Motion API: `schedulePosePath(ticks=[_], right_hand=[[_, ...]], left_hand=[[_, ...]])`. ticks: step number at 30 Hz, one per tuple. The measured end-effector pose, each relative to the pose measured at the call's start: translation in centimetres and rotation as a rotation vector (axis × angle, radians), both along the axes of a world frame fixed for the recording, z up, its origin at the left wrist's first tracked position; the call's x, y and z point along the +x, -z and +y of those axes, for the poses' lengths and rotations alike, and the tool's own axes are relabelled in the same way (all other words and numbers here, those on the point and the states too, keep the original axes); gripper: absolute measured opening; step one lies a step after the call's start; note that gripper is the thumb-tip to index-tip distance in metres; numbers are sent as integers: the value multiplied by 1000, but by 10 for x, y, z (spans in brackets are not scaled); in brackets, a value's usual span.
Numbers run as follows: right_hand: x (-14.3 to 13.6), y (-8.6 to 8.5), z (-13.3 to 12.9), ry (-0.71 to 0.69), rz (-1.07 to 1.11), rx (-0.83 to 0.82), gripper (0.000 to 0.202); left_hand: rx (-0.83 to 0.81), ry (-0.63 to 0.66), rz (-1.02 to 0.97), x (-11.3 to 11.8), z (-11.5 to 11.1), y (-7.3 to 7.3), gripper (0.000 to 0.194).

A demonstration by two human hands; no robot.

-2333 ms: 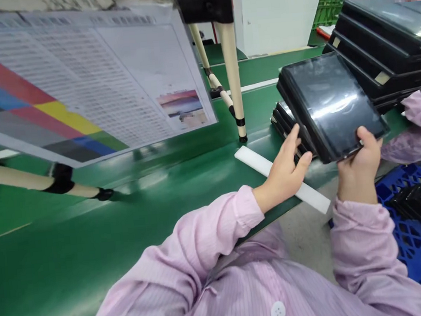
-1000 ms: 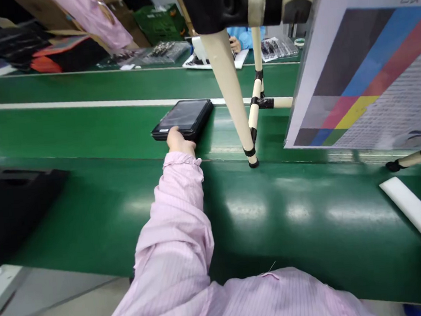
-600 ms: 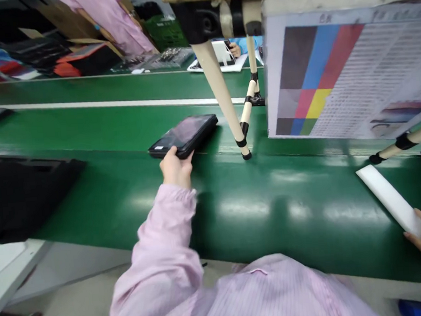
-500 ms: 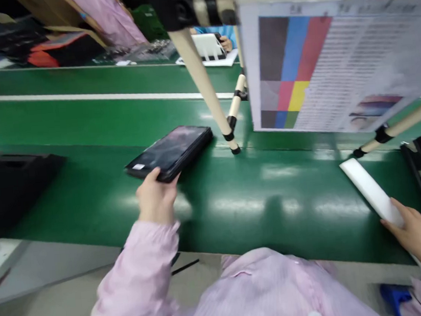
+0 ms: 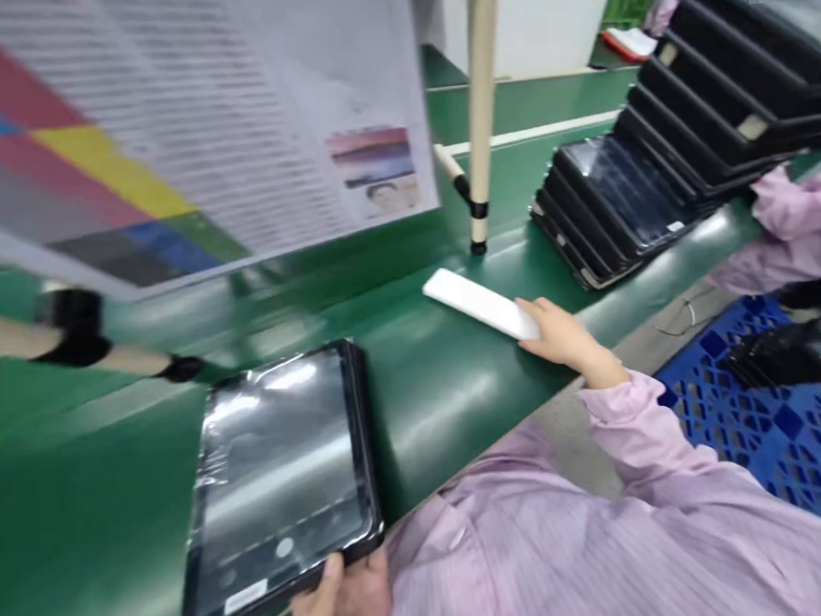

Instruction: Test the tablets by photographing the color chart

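Observation:
My left hand grips the near edge of a black tablet, thumb on top and fingers underneath. Clear film covers its glossy screen, and a small white label sits near the close edge. It is held over the green work surface; whether it touches cannot be told. To the right, my right hand is closed around one end of a long, flat white bar, whose exact kind is unclear. The bar lies low over the green surface, its free end pointing away to the left.
Stacks of black tablets stand at the right. A printed chart hangs in front on a frame with beige tube legs. A blue plastic pallet lies below right. Another person's pink sleeve is beside the stacks.
My view has swung right, bringing the tablet stacks and pallet into sight. The tablet in my left hand has come nearer to my body. Both hands keep their holds.

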State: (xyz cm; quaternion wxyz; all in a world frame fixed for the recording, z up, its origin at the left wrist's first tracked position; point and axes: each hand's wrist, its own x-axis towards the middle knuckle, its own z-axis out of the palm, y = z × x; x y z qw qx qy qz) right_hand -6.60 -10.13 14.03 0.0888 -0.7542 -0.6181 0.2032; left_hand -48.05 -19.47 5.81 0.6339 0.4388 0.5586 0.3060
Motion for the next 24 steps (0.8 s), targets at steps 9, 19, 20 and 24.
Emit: schedulePosePath(ticks=[9, 19, 20, 24], right_hand=[[-64, 11, -2, 24, 404, -16, 56], [-95, 44, -5, 14, 1178, -59, 45], [-96, 41, -6, 0, 1151, -65, 45], [-90, 29, -8, -99, 990, -99, 43]], left_hand=[[-136, 174, 108, 17, 20, -2, 58], [636, 284, 722, 15, 58, 4, 118], [646, 286, 720, 16, 59, 6, 119], [666, 265, 712, 15, 57, 8, 124]])
